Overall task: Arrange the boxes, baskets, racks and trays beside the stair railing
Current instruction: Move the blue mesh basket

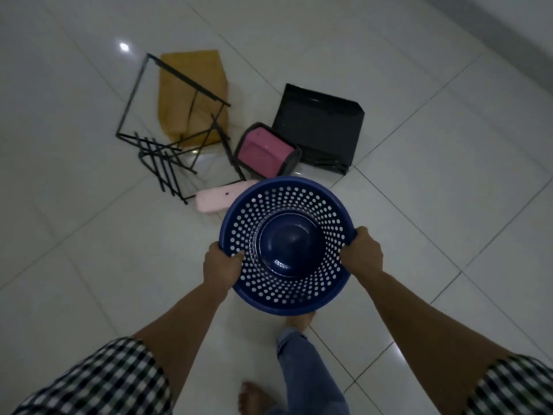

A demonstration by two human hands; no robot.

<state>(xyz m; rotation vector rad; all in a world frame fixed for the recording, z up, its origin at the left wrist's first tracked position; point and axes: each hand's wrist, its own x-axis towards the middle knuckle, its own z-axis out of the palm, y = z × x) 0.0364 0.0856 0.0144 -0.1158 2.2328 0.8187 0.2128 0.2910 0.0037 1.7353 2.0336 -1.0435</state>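
Both hands are carrying the blue perforated basket (287, 211) above the tiled floor (434, 181), with its mouth facing up. The left hand (223, 265) and right hand (363, 254) are gripping opposite sides of its rim, thumbs hooking inside. The wire rack (158, 158), black trays (320, 127) and pink box (215, 199) are lying just beyond its far rim. No stair railing is showing, so the set-down direction cannot be judged.

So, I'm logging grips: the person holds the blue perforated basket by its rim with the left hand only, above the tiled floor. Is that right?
No, both hands. The head view shows the left hand and the right hand each gripping the rim of the blue perforated basket above the tiled floor.
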